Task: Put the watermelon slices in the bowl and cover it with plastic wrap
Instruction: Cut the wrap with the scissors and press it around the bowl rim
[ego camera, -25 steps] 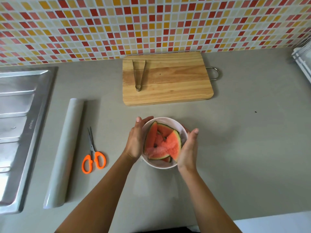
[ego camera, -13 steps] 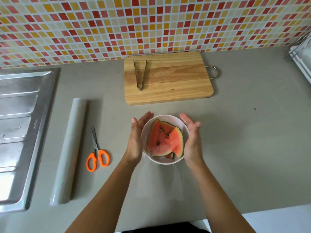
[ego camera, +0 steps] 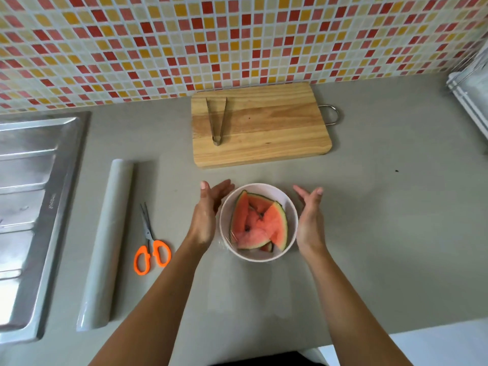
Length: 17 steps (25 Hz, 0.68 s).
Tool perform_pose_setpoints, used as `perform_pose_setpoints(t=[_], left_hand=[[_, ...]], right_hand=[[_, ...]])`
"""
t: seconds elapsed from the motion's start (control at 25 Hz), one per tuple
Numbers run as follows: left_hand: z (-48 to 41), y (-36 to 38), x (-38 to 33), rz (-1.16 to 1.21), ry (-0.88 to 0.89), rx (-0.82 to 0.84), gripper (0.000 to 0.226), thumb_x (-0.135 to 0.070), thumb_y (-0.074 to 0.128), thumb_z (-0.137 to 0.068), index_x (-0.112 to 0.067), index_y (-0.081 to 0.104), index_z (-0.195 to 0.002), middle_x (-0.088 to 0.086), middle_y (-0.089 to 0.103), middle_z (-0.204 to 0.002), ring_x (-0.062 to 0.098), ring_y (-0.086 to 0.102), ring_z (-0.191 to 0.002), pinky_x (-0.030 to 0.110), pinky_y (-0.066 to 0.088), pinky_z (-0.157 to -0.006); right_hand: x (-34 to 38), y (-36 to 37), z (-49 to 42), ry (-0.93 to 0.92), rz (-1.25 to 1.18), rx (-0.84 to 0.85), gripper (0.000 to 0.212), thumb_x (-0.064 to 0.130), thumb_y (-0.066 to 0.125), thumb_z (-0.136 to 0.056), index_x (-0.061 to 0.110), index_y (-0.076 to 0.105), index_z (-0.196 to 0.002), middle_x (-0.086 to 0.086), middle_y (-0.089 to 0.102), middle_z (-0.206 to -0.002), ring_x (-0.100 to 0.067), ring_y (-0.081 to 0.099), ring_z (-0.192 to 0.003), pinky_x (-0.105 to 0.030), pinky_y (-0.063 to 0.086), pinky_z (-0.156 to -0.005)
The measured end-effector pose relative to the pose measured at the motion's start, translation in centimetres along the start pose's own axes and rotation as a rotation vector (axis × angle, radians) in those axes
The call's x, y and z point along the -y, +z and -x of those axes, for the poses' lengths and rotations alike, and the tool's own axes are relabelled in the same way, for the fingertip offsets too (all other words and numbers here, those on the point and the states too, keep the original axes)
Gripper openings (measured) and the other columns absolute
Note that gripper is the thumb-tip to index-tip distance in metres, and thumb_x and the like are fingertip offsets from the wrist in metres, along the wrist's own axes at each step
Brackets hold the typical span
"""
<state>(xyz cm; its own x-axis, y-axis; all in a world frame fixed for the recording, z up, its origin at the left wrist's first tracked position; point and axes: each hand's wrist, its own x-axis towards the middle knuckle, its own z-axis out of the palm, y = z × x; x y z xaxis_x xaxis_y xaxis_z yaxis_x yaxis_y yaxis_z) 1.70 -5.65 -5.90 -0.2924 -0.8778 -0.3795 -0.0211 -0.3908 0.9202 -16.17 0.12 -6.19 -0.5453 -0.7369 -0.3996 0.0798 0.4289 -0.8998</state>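
Note:
A white bowl [ego camera: 264, 256] stands on the grey counter in front of me, holding several watermelon slices [ego camera: 260, 223] with red flesh and green rind. A thin clear film of plastic wrap lies over the slices and wrinkles at the bowl's lower left rim. My left hand [ego camera: 204, 216] is beside the bowl's left side with straight fingers, close to the rim. Just off the right side, my right hand [ego camera: 310, 220] has straight fingers and a small gap to the bowl. Neither hand holds anything.
A roll of plastic wrap [ego camera: 107, 241] lies to the left, with orange-handled scissors [ego camera: 150, 245] beside it. Behind the bowl a wooden cutting board [ego camera: 272, 128] carries metal tongs [ego camera: 217, 120]. A steel sink drainer [ego camera: 29, 215] fills the far left; a rack [ego camera: 472, 99] is at the right edge.
Both hands have come off the bowl's sides and spread outward, the right one farther. The bowl has stayed in place.

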Motion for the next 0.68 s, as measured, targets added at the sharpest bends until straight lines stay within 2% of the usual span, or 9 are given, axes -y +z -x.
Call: perform_pose_setpoints(t=[0.08,0.12,0.2,0.28,0.36,0.52,0.6,0.68], left_hand=[[-0.2,0.4,-0.5,0.088,0.047,0.066,0.063,-0.06,0.014,-0.093,-0.024,0.051,-0.128,-0.011,0.057,-0.128,0.001,0.055,-0.118,0.02,0.047,-0.093],[-0.2,0.8,-0.6,0.12,0.047,0.1,0.059,-0.059,0.017,-0.09,-0.027,0.053,-0.125,-0.013,0.057,-0.129,0.001,0.056,-0.117,0.018,0.049,-0.09],[-0.2,1.3,-0.4,0.081,0.049,0.102,0.056,-0.062,0.021,-0.087,-0.034,0.056,-0.121,-0.013,0.059,-0.129,0.007,0.056,-0.119,0.025,0.049,-0.095],[-0.3,1.5,-0.1,-0.033,0.059,0.043,0.058,-0.067,0.02,-0.086,-0.039,0.062,-0.115,-0.006,0.063,-0.126,0.016,0.057,-0.119,0.039,0.045,-0.102],[-0.3,1.6,0.1,-0.123,0.071,-0.013,0.06,-0.067,0.016,-0.087,-0.042,0.065,-0.109,-0.004,0.067,-0.118,0.016,0.058,-0.116,0.044,0.044,-0.102],[-0.2,1.3,0.3,-0.211,0.121,-0.08,0.057,-0.071,0.016,-0.085,-0.049,0.065,-0.105,-0.019,0.068,-0.11,0.0,0.058,-0.111,0.027,0.044,-0.098],[0.0,1.0,0.6,-0.181,0.121,-0.101,0.054,-0.071,0.018,-0.084,-0.052,0.064,-0.104,-0.024,0.068,-0.107,-0.005,0.057,-0.11,0.017,0.042,-0.093],[0.3,1.0,0.7,-0.173,0.122,-0.129,0.052,-0.07,0.019,-0.084,-0.053,0.064,-0.103,-0.026,0.067,-0.106,-0.006,0.057,-0.11,0.014,0.041,-0.091]], right_hand=[[0.3,-0.1,-0.2,-0.052,-0.101,0.099,0.075,0.083,0.008,-0.069,0.045,0.059,-0.108,0.013,0.049,-0.133,-0.012,0.041,-0.13,-0.027,0.029,-0.105],[0.3,0.2,-0.2,-0.063,-0.121,0.174,0.073,0.086,0.01,-0.067,0.049,0.06,-0.106,0.01,0.05,-0.135,-0.014,0.042,-0.13,-0.034,0.03,-0.108],[0.0,0.9,-0.2,-0.066,-0.128,0.265,0.074,0.09,0.014,-0.064,0.05,0.062,-0.104,0.0,0.058,-0.13,-0.02,0.051,-0.123,-0.046,0.035,-0.108],[0.2,1.4,-0.3,-0.047,-0.155,0.285,0.079,0.092,0.019,-0.061,0.042,0.066,-0.1,-0.005,0.067,-0.117,-0.022,0.059,-0.112,-0.05,0.04,-0.103],[0.4,1.7,-0.3,0.005,-0.213,0.272,0.083,0.091,0.02,-0.061,0.035,0.071,-0.094,-0.007,0.072,-0.104,-0.022,0.065,-0.102,-0.05,0.044,-0.1],[1.7,2.2,-0.4,0.076,-0.148,0.241,0.091,0.093,0.014,-0.058,0.03,0.073,-0.087,-0.004,0.075,-0.092,-0.021,0.068,-0.093,-0.048,0.048,-0.095],[2.5,2.6,-0.5,0.11,-0.044,0.232,0.096,0.096,0.011,-0.053,0.031,0.073,-0.085,-0.003,0.075,-0.09,-0.022,0.068,-0.091,-0.047,0.048,-0.094],[3.2,2.7,-0.7,0.149,0.061,0.218,0.104,0.099,0.01,-0.046,0.026,0.072,-0.088,-0.007,0.074,-0.091,-0.026,0.067,-0.091,-0.047,0.048,-0.094]])
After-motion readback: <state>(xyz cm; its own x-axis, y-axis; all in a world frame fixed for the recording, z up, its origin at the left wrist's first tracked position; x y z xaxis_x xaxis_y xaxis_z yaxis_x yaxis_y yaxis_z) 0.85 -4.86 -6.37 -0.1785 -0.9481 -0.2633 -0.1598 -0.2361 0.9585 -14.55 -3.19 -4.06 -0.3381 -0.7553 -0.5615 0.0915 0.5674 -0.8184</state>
